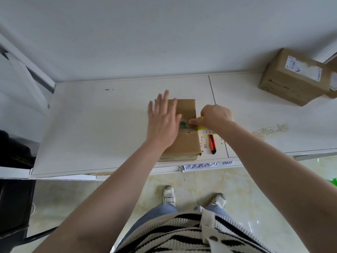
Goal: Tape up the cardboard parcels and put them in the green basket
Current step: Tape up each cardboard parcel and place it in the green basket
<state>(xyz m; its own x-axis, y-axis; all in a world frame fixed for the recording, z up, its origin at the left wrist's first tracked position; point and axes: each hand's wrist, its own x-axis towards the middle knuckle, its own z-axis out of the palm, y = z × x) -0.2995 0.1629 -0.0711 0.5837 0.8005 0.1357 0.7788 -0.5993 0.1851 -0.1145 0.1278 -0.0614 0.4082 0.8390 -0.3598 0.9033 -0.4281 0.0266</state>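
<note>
- Right now, in the head view, the person is laying tape across the cardboard parcel (184, 136), which is lying flat on the white table (91, 128), near its front edge.
- The left hand (163, 123) is spreading flat over the parcel's left half, fingers straight and slightly fanned, gripping nothing; whether the palm is pressing or just hovering is hard to tell.
- The right hand (216, 117) is curling its fingers round the yellow tape roll (202, 127), which is sitting at the parcel's right edge, with a fingertip pushing the tape end down on the lid.
- For a clean strip, the roll should probably be running straight along the seam under steady tension while the flat hand is following behind and smoothing, so that no bubbles or creases are forming.
- The flat hand should also be keeping the parcel from sliding, as the pull of the roll is likely dragging it sideways.
- The red utility knife (213, 144) is lying on the table just beside the parcel's right side, handy for cutting the strip.
- Further cardboard boxes (291, 77) are waiting well apart at the table's far right.
- A sliver of green (334, 181) is showing at the right edge of the floor; it may be the basket, though too little is visible to be sure.
</note>
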